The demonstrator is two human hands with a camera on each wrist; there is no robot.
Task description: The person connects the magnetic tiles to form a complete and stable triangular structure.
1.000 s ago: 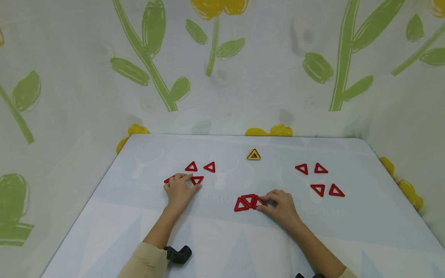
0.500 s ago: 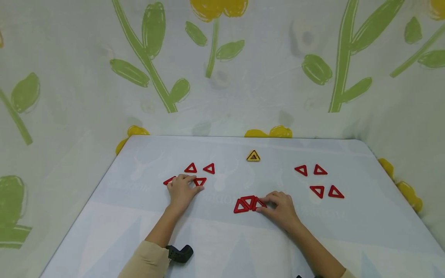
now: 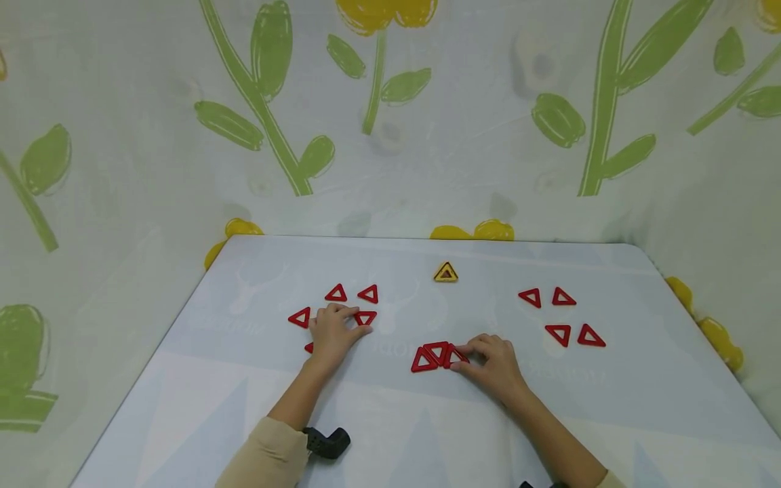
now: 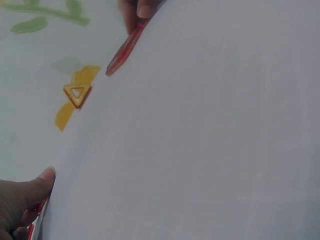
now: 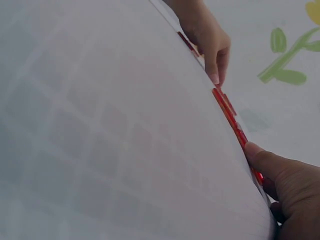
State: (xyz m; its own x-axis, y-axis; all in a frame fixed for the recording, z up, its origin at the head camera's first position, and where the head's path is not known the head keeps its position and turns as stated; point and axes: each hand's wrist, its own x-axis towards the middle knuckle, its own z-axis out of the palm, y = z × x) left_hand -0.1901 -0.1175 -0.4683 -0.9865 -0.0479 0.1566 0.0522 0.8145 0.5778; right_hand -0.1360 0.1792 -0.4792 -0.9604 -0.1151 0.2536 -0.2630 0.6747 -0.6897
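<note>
In the head view my left hand [image 3: 332,335] pinches a red open-centred triangle tile [image 3: 366,313] between thumb and fingers, its point toward me. My right hand [image 3: 493,364] grips the right-hand tile [image 3: 449,354] of a joined row. That row also has an upright left tile [image 3: 422,369] and an inverted middle tile [image 3: 436,344], edge to edge. Low in the right wrist view, my right thumb and fingers [image 5: 295,190] hold the red row's end. The left wrist view has my left thumb [image 4: 46,176] against a red edge, mostly hidden.
Around my left hand lie loose red triangles [image 3: 299,317], one [image 3: 309,348] partly covered by the hand. Several more red triangles [image 3: 558,335] are spread out at the right. A yellow triangle stack [image 3: 446,273] stands near the table's [image 3: 390,261] far edge.
My left hand has slid its red triangle rightward, toward the joined row. Red tiles at its left show more now. My right hand and the row have stayed in place.
</note>
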